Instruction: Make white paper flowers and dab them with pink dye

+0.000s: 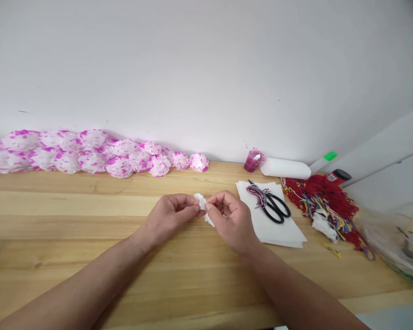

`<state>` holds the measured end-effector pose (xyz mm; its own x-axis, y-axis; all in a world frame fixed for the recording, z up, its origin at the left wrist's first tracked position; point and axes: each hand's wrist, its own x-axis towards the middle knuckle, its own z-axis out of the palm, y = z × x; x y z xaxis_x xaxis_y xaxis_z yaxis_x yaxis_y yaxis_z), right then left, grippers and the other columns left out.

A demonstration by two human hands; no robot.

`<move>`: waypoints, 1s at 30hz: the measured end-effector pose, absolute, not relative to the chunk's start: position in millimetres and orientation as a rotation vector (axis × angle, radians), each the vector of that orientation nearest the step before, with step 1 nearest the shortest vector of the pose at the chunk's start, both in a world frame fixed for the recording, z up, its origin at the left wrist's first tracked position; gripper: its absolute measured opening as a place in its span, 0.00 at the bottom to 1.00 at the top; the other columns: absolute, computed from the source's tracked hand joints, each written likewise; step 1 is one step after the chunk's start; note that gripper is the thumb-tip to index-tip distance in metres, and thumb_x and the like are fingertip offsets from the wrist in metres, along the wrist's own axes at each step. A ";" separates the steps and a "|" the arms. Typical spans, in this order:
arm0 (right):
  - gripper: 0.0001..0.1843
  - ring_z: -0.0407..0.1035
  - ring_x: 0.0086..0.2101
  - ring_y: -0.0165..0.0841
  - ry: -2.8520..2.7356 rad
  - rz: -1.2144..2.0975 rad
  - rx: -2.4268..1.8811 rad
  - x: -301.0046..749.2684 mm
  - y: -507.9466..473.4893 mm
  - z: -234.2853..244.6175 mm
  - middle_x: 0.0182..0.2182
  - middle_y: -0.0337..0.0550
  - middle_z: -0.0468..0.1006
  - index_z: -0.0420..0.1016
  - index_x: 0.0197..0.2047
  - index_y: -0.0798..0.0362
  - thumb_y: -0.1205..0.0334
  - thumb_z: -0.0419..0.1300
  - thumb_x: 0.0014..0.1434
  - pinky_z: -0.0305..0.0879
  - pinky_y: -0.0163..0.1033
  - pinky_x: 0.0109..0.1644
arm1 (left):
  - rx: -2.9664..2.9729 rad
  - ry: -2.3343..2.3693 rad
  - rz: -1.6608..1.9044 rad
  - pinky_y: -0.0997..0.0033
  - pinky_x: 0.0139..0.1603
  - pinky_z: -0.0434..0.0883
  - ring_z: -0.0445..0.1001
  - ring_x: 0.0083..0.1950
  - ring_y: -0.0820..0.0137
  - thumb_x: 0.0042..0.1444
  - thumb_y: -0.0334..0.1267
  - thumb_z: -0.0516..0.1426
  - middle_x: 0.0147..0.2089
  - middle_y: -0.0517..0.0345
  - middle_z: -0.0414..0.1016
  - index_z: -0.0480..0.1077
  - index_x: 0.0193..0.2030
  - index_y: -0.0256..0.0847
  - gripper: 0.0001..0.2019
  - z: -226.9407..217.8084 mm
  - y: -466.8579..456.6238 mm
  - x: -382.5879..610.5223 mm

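Between my two hands, over the middle of the wooden table (141,284), is a small crumpled piece of white paper (200,200). My left hand (170,211) pinches it from the left with thumb and index finger. From the right, my right hand (232,217) pinches the same piece, its thumb close to the left fingertips. Bits of the paper stick out above and below the fingers; its middle is hidden. Just right of my right hand lies a stack of white paper sheets (282,233), with black-handled scissors (274,206) and a small bundle of threads (258,195) on top.
Several white paper pompoms with magenta specks (113,156) line the wall at the left. A cup of magenta liquid (253,161), a white roll (285,168), a green-tipped white object (325,160), a dark-lidded container (339,176), tangled red yarn (330,197) and a plastic bag (395,243) stand right.
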<state>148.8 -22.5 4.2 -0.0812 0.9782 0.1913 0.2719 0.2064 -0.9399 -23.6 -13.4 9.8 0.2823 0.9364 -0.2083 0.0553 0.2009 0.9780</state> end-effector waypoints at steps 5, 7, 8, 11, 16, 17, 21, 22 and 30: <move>0.04 0.69 0.25 0.27 -1.559 0.936 -1.223 148.6 -21.2 2.0 0.26 0.37 0.76 0.71 0.33 0.52 0.62 0.61 0.59 0.65 0.31 0.29 | 1.195 1.073 0.847 0.73 0.38 0.69 0.77 0.37 0.68 0.52 0.47 0.64 0.36 0.54 0.82 0.77 0.36 0.37 0.14 11.3 -14.2 -22.6; 0.03 0.68 0.26 0.28 -1.580 0.907 -1.222 148.3 -21.6 1.2 0.26 0.37 0.76 0.71 0.34 0.52 0.62 0.60 0.59 0.65 0.31 0.29 | 1.180 1.053 0.858 0.72 0.41 0.70 0.78 0.39 0.67 0.52 0.47 0.65 0.38 0.54 0.82 0.77 0.39 0.38 0.15 10.6 -14.2 -22.6; 0.03 0.68 0.26 0.28 -1.592 0.887 -1.218 148.1 -22.0 1.1 0.26 0.37 0.75 0.71 0.34 0.52 0.62 0.60 0.59 0.65 0.31 0.29 | 1.177 1.046 0.860 0.71 0.41 0.71 0.78 0.40 0.66 0.51 0.47 0.65 0.39 0.53 0.82 0.77 0.40 0.38 0.15 9.9 -14.1 -22.7; 0.02 0.67 0.26 0.27 -1.628 0.839 -1.195 147.9 -23.2 1.8 0.27 0.37 0.75 0.72 0.34 0.52 0.64 0.60 0.58 0.65 0.32 0.29 | 1.181 1.048 0.871 0.71 0.40 0.72 0.78 0.40 0.65 0.51 0.47 0.65 0.42 0.52 0.82 0.76 0.42 0.38 0.17 7.1 -13.4 -23.2; 0.01 0.67 0.26 0.28 -1.653 0.836 -1.167 147.8 -24.1 3.5 0.27 0.37 0.75 0.71 0.34 0.52 0.65 0.59 0.59 0.65 0.32 0.30 | 1.194 1.086 0.888 0.70 0.40 0.72 0.79 0.40 0.64 0.48 0.47 0.67 0.40 0.52 0.82 0.77 0.41 0.37 0.17 7.5 -12.7 -22.9; 0.01 0.67 0.26 0.28 -1.655 0.842 -1.161 147.8 -24.1 3.5 0.27 0.38 0.75 0.71 0.34 0.52 0.65 0.59 0.59 0.65 0.32 0.31 | 1.200 1.082 0.884 0.70 0.41 0.73 0.79 0.40 0.63 0.49 0.47 0.66 0.41 0.52 0.83 0.78 0.42 0.38 0.18 8.5 -13.0 -22.6; 0.01 0.68 0.27 0.28 -1.661 0.875 -1.149 147.7 -24.2 2.9 0.28 0.38 0.75 0.71 0.35 0.52 0.65 0.58 0.60 0.66 0.33 0.31 | 1.236 1.114 0.876 0.69 0.41 0.73 0.79 0.41 0.62 0.50 0.49 0.64 0.39 0.52 0.83 0.80 0.41 0.38 0.17 13.1 -14.5 -20.8; 0.01 0.68 0.27 0.28 -1.660 0.884 -1.150 147.8 -24.0 2.6 0.28 0.38 0.75 0.71 0.35 0.52 0.65 0.58 0.60 0.66 0.33 0.31 | 1.243 1.135 0.881 0.70 0.39 0.72 0.79 0.40 0.62 0.50 0.49 0.64 0.38 0.52 0.83 0.80 0.39 0.38 0.17 13.9 -14.8 -20.3; 0.03 0.70 0.29 0.29 -1.588 0.912 -1.166 147.3 -23.8 2.4 0.31 0.39 0.76 0.69 0.39 0.52 0.64 0.59 0.60 0.67 0.33 0.32 | 1.224 1.142 0.875 0.75 0.31 0.68 0.76 0.33 0.68 0.50 0.48 0.65 0.33 0.55 0.82 0.78 0.33 0.38 0.14 10.2 -14.0 -20.3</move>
<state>147.3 -23.8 2.4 -0.1135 0.9614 0.2505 0.2686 0.2725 -0.9239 -20.3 -14.0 10.2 0.2380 0.9544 -0.1802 0.0743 0.1671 0.9831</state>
